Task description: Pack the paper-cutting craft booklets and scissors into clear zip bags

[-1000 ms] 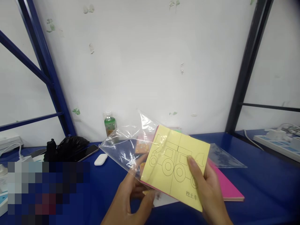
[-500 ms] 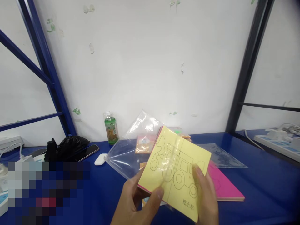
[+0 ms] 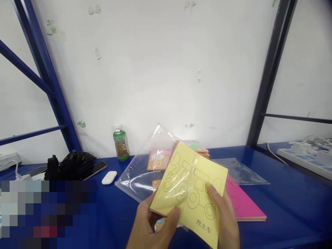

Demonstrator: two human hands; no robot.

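Both hands hold a stack of coloured paper sheets [image 3: 192,186] above the blue table [image 3: 285,207]. Its top sheet is yellow with a line drawing of a wheeled digger. My left hand [image 3: 153,230] grips the stack's lower left corner, thumb on top, with a clear plastic bag [image 3: 140,173] hanging behind it. My right hand [image 3: 224,221] pinches the right lower edge, thumb pressed on the drawing. Part of the bag's film lies over the yellow sheet's left half.
A pink stack of paper [image 3: 242,204] lies on the table behind my right hand, beside another clear bag [image 3: 241,173]. Small orange and pink cards [image 3: 158,159] sit near the wall. At left are a green bottle [image 3: 120,143], a white case [image 3: 109,177], a phone [image 3: 94,169] and a black bag [image 3: 70,162].
The yellow stack has slid further into the clear bag and dropped slightly. My left thumb has come up over the stack's lower left corner.
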